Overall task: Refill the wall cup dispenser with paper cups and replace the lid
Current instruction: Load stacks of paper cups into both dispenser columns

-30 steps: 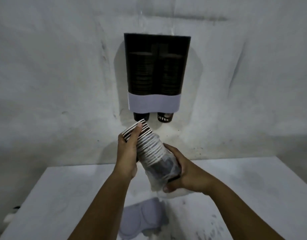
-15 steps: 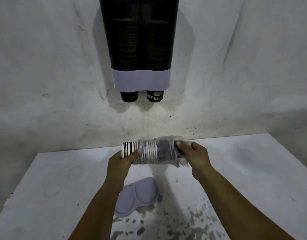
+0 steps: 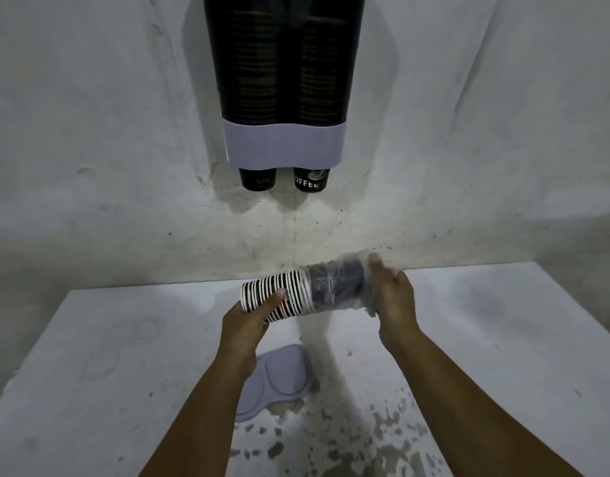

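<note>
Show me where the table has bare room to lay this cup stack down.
The table's left part, between the left hand and the left edge, is bare. So is the right part, past the right hand toward the far right corner. The middle is crowded: the lid lies under the cup stack, with stains spread across the near-right surface.
</note>
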